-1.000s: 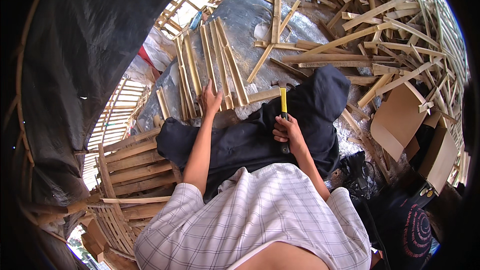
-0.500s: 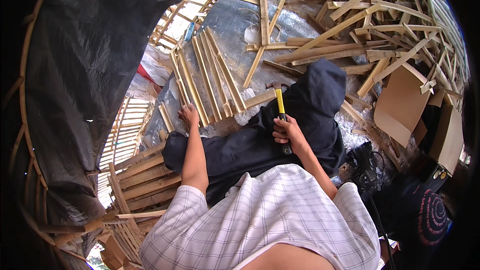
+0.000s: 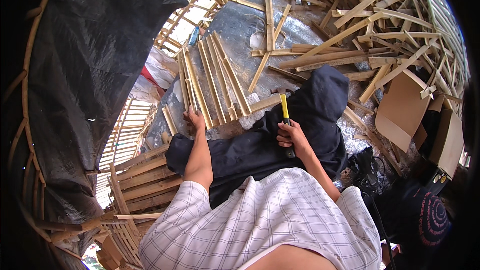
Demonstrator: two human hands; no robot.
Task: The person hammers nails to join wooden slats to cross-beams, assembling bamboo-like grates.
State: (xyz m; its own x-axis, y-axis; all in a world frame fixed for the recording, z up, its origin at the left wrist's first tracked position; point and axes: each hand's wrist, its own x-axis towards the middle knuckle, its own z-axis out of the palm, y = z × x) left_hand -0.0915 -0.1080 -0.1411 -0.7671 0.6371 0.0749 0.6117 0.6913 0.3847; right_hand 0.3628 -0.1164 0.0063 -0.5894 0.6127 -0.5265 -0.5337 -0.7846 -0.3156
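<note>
My right hand (image 3: 291, 136) is wrapped round the grip of a hammer (image 3: 285, 107) with a yellow and black handle. The hammer points away from me, its metal head beyond the dark trousers on my legs. At the near end of a split bamboo strip (image 3: 183, 84), the leftmost of a row, my left hand (image 3: 194, 119) has its fingers closed on the strip. Several more bamboo strips (image 3: 210, 84) lie side by side to the right of it. Their near ends rest along a crosswise bamboo piece (image 3: 265, 103). The left fingertips are partly hidden.
A large heap of bamboo pieces (image 3: 370, 20) fills the far right. An opened cardboard box (image 3: 402, 107) stands at the right, near black cables (image 3: 367, 165). Bamboo slats (image 3: 147, 182) lie at my left, and a black tarp (image 3: 85, 70) hangs beyond them.
The whole view has shifted slightly, so things sit a little lower and further right. Both hands keep nearly the same places, the left at the strip and the right on the hammer.
</note>
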